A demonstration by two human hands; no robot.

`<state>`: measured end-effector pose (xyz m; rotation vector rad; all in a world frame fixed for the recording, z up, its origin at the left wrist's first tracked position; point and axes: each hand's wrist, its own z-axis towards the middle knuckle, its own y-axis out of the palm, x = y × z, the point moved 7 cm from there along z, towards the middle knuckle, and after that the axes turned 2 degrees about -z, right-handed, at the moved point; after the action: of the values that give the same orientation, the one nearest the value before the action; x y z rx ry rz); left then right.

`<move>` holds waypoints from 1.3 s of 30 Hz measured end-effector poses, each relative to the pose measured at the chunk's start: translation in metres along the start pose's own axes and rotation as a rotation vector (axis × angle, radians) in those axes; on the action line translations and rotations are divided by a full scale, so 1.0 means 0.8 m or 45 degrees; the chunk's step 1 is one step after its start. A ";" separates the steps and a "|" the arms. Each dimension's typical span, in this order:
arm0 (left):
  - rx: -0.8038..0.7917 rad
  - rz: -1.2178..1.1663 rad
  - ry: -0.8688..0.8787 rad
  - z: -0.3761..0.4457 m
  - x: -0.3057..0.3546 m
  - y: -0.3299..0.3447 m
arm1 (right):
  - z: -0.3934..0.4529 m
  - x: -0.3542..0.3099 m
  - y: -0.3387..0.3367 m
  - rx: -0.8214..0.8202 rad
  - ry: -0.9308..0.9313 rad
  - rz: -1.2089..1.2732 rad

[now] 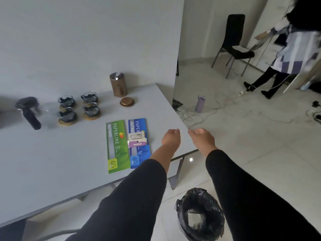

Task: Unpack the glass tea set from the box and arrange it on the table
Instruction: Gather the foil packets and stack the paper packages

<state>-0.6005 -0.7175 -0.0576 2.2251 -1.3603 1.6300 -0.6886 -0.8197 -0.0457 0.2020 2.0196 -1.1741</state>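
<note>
Teapot (33,110): clear glass body, black lid and black handle, sits at far left of the white table (52,162), handle pointing toward the near edge; blurred, details unclear. Four glass cups in a 2x2 block just right of it, each with dark content or insert, can't tell which. Back-left cup (66,101), back-right cup (89,97), front-left cup (66,115), front-right cup (91,110). All upright; front two clearly on round cork coasters (92,117). Cups near each other, apart from the teapot.
</note>
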 end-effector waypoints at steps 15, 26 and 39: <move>0.227 0.025 -0.349 0.084 -0.166 -0.198 | 0.008 -0.124 0.208 -0.307 0.007 -0.081; 0.220 -0.028 -0.555 0.145 -0.168 -0.159 | 0.103 -0.112 0.249 -0.473 0.116 -0.245; 0.334 -0.015 -0.722 0.179 -0.165 -0.166 | 0.151 -0.102 0.286 -0.647 0.339 0.050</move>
<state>-0.4122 -0.6308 -0.1695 3.0067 -1.2742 1.2812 -0.4561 -0.7687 -0.1760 0.1457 2.4635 -0.5998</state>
